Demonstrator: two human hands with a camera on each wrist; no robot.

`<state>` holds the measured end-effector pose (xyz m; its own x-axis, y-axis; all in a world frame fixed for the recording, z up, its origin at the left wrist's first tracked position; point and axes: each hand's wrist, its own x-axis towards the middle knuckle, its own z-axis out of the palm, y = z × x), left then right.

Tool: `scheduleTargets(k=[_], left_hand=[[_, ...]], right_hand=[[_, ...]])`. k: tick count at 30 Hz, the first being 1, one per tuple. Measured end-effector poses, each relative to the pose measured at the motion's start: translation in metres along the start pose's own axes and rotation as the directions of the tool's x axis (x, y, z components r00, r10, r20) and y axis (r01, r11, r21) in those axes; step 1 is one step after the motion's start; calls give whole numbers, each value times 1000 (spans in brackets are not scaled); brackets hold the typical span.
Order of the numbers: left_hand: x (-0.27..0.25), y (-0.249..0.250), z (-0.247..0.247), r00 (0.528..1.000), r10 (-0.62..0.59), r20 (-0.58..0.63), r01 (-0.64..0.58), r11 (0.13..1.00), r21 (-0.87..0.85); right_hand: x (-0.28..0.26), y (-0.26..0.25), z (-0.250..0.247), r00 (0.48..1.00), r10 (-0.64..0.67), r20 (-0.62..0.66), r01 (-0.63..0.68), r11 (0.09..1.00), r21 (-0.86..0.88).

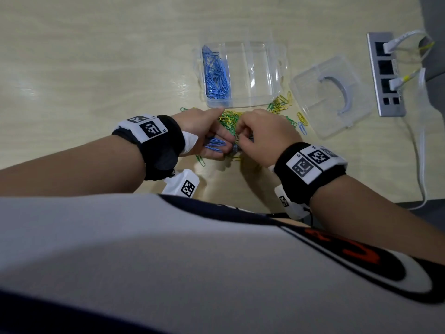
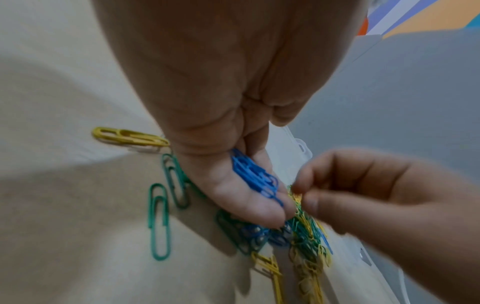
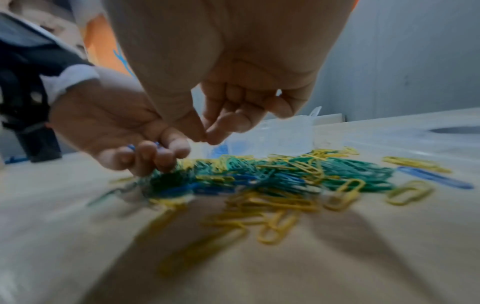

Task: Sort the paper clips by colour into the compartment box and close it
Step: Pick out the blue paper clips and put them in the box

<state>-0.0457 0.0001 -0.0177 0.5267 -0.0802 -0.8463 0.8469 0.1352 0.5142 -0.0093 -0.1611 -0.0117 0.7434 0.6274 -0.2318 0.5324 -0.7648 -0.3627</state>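
white shirt fabric with a dark and orange print (image 1: 168, 249) fills the near edge of the head view, with both forearms reaching out over it toward the mixed heap of green, yellow and blue wire paper clips (image 1: 230, 120) on the pale wooden desk (image 1: 84, 56).

left hand (image 1: 204, 133) lies palm-up at the near-left edge of the heap, fingers curled loosely round a small bundle of blue paper clips (image 2: 255, 180) resting across them. right hand (image 1: 262, 135) hovers just over the heap beside it, thumb and forefinger tips pressed together; whether a clip sits between them i cannot tell, the pinch is blurred.

clear plastic compartment box (image 1: 240, 73) stands open just beyond the heap, its left compartment holding a pile of sorted blue clips (image 1: 216, 75), the other compartments looking bare. clear plastic lid with a grey curved handle (image 1: 332, 95) lies to the right of the heap, apart from the box.

to do this step well, i'd judge: lift one blue clip straight up so linked neighbours shake free, pass it into the left palm, and keep that palm level so the bundle doesn't slide off.

room is open left of the heap; on the right, stray clips (image 1: 302, 122) lie near the lid, and the box wall touches the heap's far edge, so a wide sweep could scatter clips under either.
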Motion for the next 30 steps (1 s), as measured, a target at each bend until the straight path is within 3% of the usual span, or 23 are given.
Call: scheduleTargets(k=[4, 12, 20, 25, 30], left_hand=[[-2, 0, -6, 1000, -12, 7, 12, 1000, 22], [-2, -1, -8, 1000, -9, 9, 9, 1000, 29], [1, -3, -9, 1000, -9, 3, 9, 1000, 14], [3, -2, -7, 1000, -16, 0, 16, 1000, 22], [2, -3, -8, 1000, -8, -3, 8, 1000, 28]], right_hand=[[-3, 10, 8, 987, 23, 161, 21, 964, -264], [-1, 6, 15, 987, 7, 159, 47, 942, -332], [0, 11, 3, 998, 66, 6, -66, 998, 21], [2, 11, 4, 989, 121, -84, -87, 939, 332], [3, 14, 6, 984, 150, -92, -104, 916, 387]])
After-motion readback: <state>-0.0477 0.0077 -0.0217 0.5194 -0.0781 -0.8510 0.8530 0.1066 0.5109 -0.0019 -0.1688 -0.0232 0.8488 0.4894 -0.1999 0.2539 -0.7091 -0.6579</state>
